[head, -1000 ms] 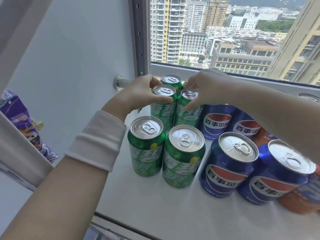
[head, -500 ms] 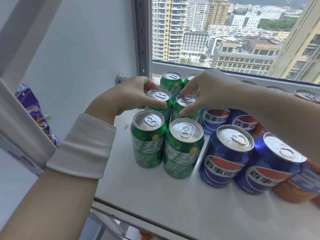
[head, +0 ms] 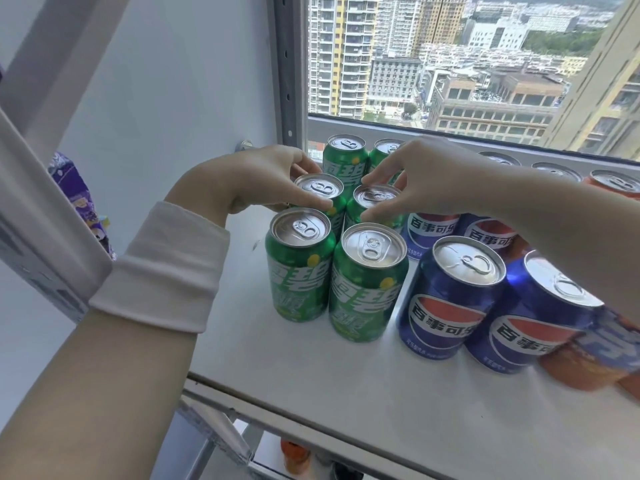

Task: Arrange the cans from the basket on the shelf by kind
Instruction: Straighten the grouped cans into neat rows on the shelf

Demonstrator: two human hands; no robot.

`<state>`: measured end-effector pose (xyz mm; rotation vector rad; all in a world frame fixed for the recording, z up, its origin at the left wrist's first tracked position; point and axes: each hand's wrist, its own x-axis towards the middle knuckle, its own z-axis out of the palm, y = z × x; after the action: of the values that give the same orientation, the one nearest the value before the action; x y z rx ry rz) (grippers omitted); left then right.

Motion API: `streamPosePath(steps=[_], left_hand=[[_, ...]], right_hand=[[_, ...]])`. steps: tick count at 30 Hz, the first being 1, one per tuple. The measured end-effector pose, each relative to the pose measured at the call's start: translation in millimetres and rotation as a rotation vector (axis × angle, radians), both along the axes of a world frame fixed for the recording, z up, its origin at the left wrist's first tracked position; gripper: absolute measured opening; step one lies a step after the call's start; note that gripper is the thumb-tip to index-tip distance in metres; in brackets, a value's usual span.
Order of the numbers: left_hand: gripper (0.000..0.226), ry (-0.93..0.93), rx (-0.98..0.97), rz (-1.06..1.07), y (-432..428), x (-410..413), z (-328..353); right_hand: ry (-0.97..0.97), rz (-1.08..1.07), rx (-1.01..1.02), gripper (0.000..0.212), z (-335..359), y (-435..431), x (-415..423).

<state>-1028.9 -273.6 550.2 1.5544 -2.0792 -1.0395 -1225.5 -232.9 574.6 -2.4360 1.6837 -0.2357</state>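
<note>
Six green 雪碧 cans left, four blue 百事可乐 cans right; left hand and right hand each pinch a middle green one.

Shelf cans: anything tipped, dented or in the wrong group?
Nothing stands out. Green cans stand upright on the left, blue cans beside them, orange cans at the right edge. None looks dented.

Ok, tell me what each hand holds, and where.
Left hand pinches the second-row left can by its top rim; right hand pinches the second-row right can likewise.
</note>
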Motion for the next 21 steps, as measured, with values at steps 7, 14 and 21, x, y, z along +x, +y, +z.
streamPosePath(steps=[7,14,21], left_hand=[[0.054,-0.076,0.059,-0.06,-2,-5,11],[0.073,-0.104,0.05,-0.067,-3,-5,12],[0.068,-0.168,0.07,-0.1,-9,-6,16]], right_hand=[[-0.059,-0.015,0.107,0.048,2,-1,-6],[-0.261,-0.102,0.289,0.027,-1,-7,-7],[-0.294,-0.114,0.351,0.025,-1,-20,-13]])
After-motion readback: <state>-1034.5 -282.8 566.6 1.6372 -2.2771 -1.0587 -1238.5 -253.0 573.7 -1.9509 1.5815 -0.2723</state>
